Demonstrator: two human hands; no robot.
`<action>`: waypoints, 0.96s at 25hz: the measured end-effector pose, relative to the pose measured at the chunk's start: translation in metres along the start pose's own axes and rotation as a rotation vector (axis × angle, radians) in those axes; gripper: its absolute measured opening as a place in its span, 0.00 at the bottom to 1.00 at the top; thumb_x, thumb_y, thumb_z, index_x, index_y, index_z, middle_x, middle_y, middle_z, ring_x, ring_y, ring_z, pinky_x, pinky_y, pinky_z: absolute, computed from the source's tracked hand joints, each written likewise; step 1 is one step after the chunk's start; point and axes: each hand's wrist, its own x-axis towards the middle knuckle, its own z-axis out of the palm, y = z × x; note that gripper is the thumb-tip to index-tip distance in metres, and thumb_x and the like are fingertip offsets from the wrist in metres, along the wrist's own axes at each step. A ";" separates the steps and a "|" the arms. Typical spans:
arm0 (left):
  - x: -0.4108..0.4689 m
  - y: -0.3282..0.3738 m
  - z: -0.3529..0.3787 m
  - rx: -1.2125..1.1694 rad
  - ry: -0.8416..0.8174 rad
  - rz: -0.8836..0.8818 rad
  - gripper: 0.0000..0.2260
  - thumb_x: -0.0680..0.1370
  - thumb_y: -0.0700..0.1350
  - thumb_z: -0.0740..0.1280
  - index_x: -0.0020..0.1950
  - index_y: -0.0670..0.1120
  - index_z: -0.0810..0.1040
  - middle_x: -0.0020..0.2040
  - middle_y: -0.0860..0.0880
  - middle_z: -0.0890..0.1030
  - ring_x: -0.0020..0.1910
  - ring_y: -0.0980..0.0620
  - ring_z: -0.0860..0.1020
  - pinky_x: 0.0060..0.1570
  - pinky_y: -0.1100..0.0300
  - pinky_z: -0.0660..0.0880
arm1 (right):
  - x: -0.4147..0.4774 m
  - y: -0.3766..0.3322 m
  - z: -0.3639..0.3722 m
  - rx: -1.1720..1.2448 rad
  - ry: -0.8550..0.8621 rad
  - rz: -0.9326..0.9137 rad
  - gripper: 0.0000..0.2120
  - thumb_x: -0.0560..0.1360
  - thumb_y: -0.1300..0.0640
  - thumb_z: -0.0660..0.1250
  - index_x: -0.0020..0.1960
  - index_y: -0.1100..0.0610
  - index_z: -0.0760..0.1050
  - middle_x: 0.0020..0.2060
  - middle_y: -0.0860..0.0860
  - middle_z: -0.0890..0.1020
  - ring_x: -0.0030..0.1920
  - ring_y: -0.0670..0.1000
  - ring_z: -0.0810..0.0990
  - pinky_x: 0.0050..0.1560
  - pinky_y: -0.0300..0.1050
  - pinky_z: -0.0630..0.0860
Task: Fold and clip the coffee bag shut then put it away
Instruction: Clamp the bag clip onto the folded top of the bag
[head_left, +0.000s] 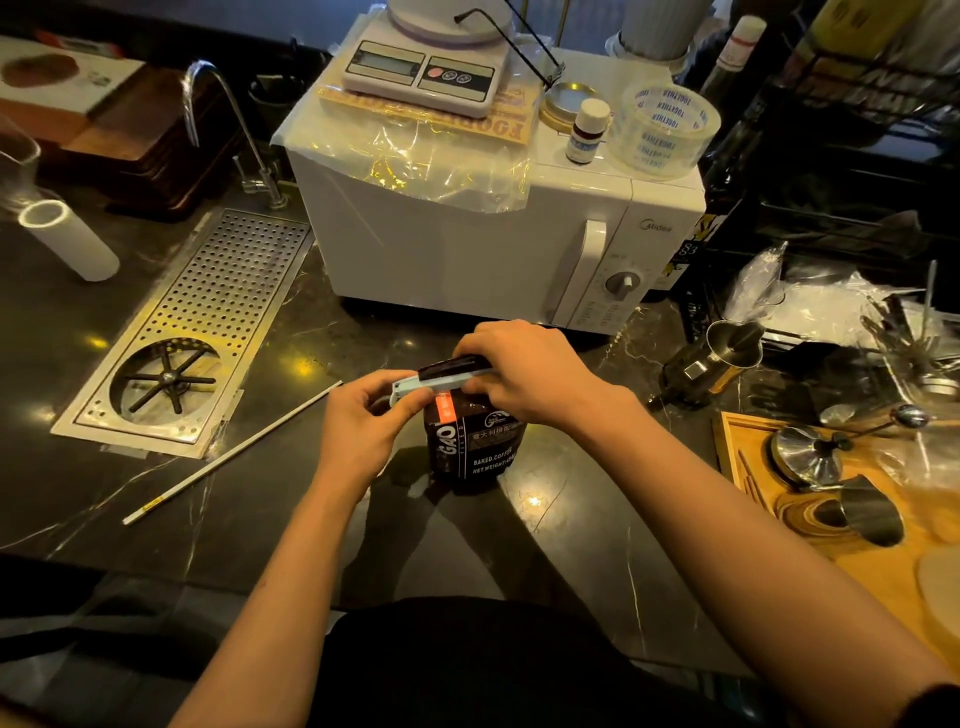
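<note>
A black coffee bag (475, 449) with white print and an orange label stands upright on the dark marble counter, right in front of the microwave. Its top is folded over. A long pale blue clip (434, 383) lies across that folded top. My left hand (363, 421) pinches the clip's left end. My right hand (524, 371) covers the right end of the clip and the fold, fingers curled down over them.
A white microwave (467, 234) stands just behind the bag, carrying a kitchen scale (423, 70), a small bottle and a tape roll. A perforated steel drain grate (192, 332) lies to the left, with a thin white stick (234, 452) beside it. Steel pitchers and a wooden tray (727, 447) crowd the right.
</note>
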 end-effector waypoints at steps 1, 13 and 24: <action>-0.001 0.000 0.000 0.015 -0.012 0.013 0.09 0.73 0.41 0.72 0.50 0.52 0.81 0.45 0.56 0.83 0.46 0.62 0.81 0.50 0.59 0.80 | -0.001 0.000 -0.001 -0.010 0.001 -0.004 0.14 0.76 0.49 0.67 0.61 0.49 0.76 0.53 0.47 0.80 0.54 0.50 0.77 0.46 0.47 0.74; 0.002 -0.001 0.000 0.090 -0.023 0.094 0.08 0.74 0.42 0.71 0.50 0.53 0.80 0.45 0.59 0.82 0.45 0.65 0.80 0.48 0.65 0.76 | 0.012 -0.020 0.001 0.004 -0.024 -0.057 0.12 0.76 0.52 0.67 0.58 0.52 0.78 0.52 0.50 0.80 0.53 0.52 0.77 0.44 0.46 0.72; 0.002 -0.005 0.000 0.104 -0.075 0.089 0.07 0.74 0.43 0.71 0.50 0.53 0.80 0.46 0.56 0.82 0.48 0.56 0.81 0.49 0.57 0.78 | -0.003 -0.003 0.009 0.062 0.031 -0.016 0.14 0.75 0.44 0.68 0.56 0.51 0.78 0.49 0.47 0.80 0.51 0.50 0.77 0.45 0.46 0.73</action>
